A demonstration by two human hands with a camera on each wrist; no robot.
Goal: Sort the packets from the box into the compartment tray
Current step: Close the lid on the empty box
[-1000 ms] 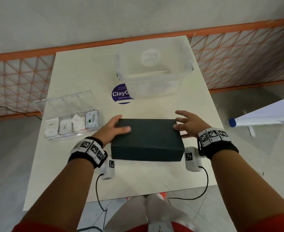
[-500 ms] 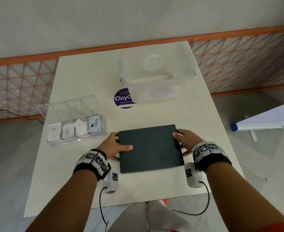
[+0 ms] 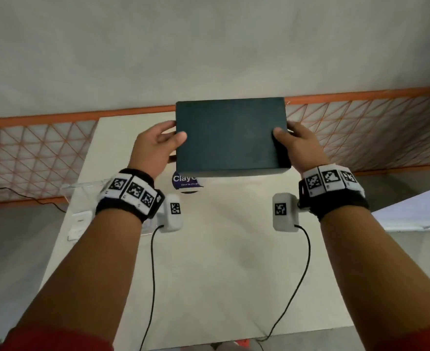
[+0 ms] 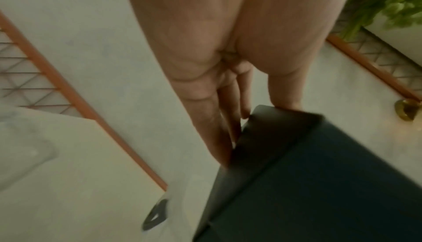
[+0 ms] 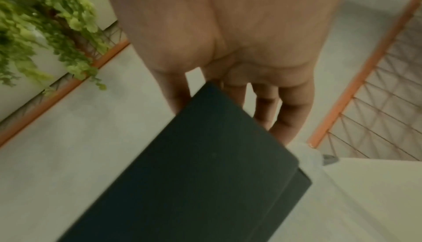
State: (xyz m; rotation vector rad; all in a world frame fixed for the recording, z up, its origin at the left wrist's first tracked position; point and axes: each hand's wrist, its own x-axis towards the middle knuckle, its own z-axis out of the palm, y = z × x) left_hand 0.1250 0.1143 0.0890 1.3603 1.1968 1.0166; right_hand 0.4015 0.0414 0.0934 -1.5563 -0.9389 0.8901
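Now both hands grip the dark box (image 3: pixel 230 134) by its short ends, the left hand (image 3: pixel 155 145) with thumb on top, the right hand (image 3: pixel 301 145) likewise, holding it lifted clear above the desk (image 3: pixel 221 262). The compartment tray (image 3: pixel 82 196) sits at the desk's left edge, partly hidden by the left wrist. I'd keep the box level and set it down near the tray before opening it, so packets don't spill.

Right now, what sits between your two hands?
Only the dark box. In the head view the left hand grips its left end and the right hand its right end, thumbs on the face towards the camera, holding it above the table.
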